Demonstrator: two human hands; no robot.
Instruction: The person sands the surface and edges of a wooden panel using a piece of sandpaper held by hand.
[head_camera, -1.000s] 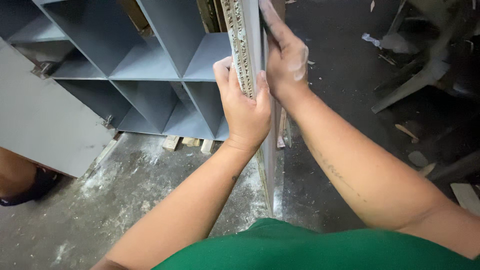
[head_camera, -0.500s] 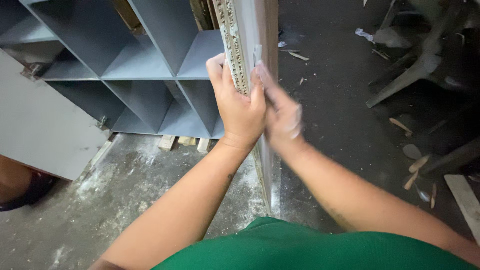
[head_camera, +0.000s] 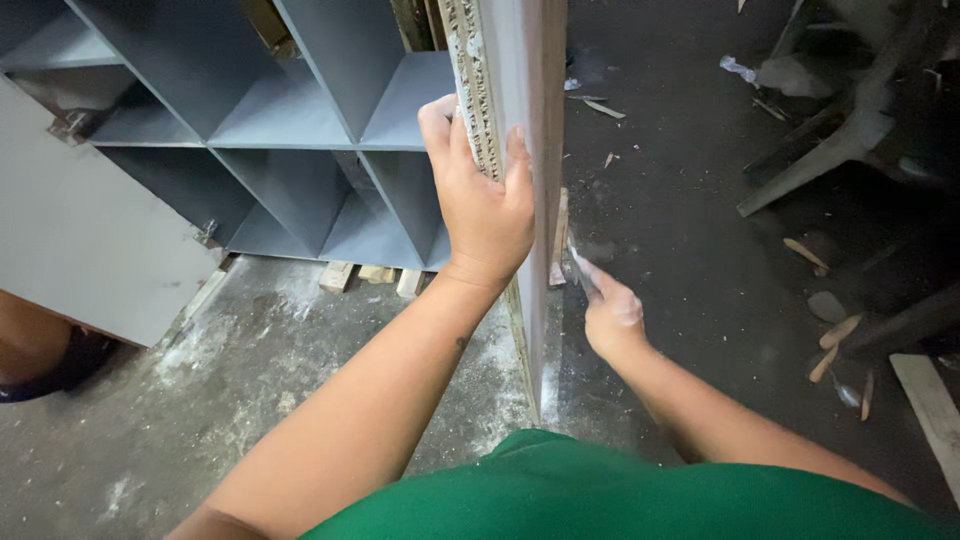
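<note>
Left hand (head_camera: 487, 212) clamped round rough top edge of grey board (head_camera: 520, 80), thumb on left face, fingers on right. Board upright on edge on dusty floor (head_camera: 250, 400), beside grey cubby shelf (head_camera: 290, 120). Right hand (head_camera: 610, 305) low against board's right face, pinching small scraper (head_camera: 581, 268).

Grey cubby shelf unit (head_camera: 270, 130) at left w/ open door (head_camera: 90, 250), on wood blocks (head_camera: 340, 276). Dusty concrete floor (head_camera: 250, 400); dark floor at right w/ wood scraps (head_camera: 830, 350).
</note>
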